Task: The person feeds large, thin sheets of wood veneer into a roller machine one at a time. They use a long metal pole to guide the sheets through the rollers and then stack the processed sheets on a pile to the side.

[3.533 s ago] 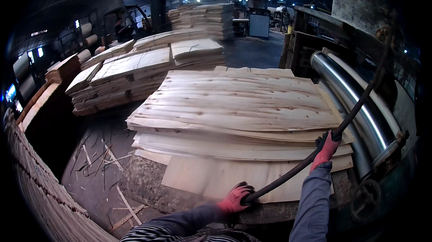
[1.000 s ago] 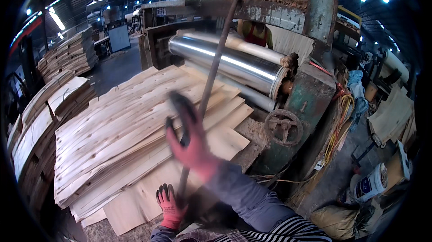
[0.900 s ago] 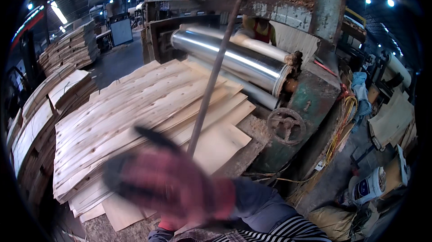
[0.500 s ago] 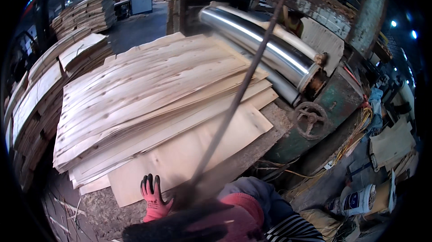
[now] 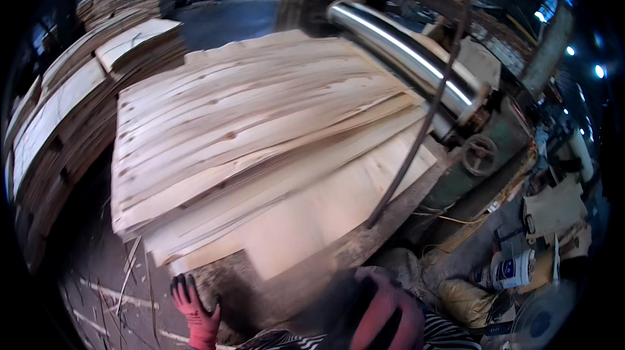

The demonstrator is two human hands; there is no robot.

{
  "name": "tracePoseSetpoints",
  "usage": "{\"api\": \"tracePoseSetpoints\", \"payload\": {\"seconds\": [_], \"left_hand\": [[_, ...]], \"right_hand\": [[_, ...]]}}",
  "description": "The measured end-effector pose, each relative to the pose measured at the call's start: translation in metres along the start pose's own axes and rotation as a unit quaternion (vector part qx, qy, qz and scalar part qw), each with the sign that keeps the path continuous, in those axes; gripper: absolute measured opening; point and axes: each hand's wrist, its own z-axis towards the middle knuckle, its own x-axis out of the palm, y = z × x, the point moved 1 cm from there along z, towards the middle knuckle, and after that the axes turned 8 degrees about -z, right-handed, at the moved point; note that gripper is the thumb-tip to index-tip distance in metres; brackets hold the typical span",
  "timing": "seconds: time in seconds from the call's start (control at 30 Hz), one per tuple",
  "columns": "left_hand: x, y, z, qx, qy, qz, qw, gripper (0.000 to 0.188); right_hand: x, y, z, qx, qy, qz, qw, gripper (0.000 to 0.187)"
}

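Observation:
My left hand [image 5: 196, 314], in a pink glove with black fingertips, is open with fingers spread. It is at the near left corner of a stack of thin wood veneer sheets [image 5: 254, 119]; whether it touches them I cannot tell. A smooth, paler veneer sheet [image 5: 325, 216] sticks out from under the stack's near side, over a rough, dusty bed [image 5: 228, 285]. My right hand [image 5: 387, 314], also in pink and black, is low in the middle before the bed. Motion smears its fingers, hiding whether they hold anything.
Beyond the stack's right end lies a shiny metal roller [image 5: 403, 50], with a handwheel [image 5: 480, 154] on the green machine side. A dark rod [image 5: 423, 128] slants down to the bed. Veneer piles [image 5: 58, 115] line the left. A white bucket [image 5: 513, 270] stands lower right.
The view has shifted. My left hand has moved left off the pale sheet to the stack's corner. The pale sheet lies farther right against the stack. My right hand's pink glove now shows, blurred.

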Motion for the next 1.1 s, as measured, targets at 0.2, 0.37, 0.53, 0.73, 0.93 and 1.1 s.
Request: {"api": "tracePoseSetpoints", "payload": {"seconds": [0.2, 0.37, 0.53, 0.73, 0.93, 1.1], "left_hand": [[0.02, 0.031, -0.052, -0.064, 0.131, 0.022, 0.989, 0.082], [0.018, 0.042, -0.051, -0.044, 0.14, -0.069, 0.987, 0.075], [0.025, 0.101, -0.075, 0.138, 0.067, -0.369, 0.917, 0.072], [-0.097, 0.268, -0.051, 0.107, 0.113, -0.346, 0.925, 0.065], [-0.173, 0.37, 0.029, 0.011, 0.035, -0.304, 0.952, 0.057], [-0.159, 0.411, 0.134, 0.106, 0.004, -0.384, 0.917, 0.053]], "right_hand": [[0.126, -0.06, -0.027, 0.239, 0.072, -0.051, 0.967, 0.036], [0.221, -0.086, -0.094, 0.388, 0.075, -0.049, 0.917, 0.043], [0.297, -0.096, -0.056, 0.388, 0.141, -0.163, 0.896, 0.051], [0.39, -0.145, -0.06, 0.425, 0.132, -0.318, 0.837, 0.062], [0.446, -0.173, -0.009, 0.485, 0.2, -0.431, 0.734, 0.073], [0.491, -0.215, -0.016, 0.497, 0.273, -0.507, 0.65, 0.076]]}}
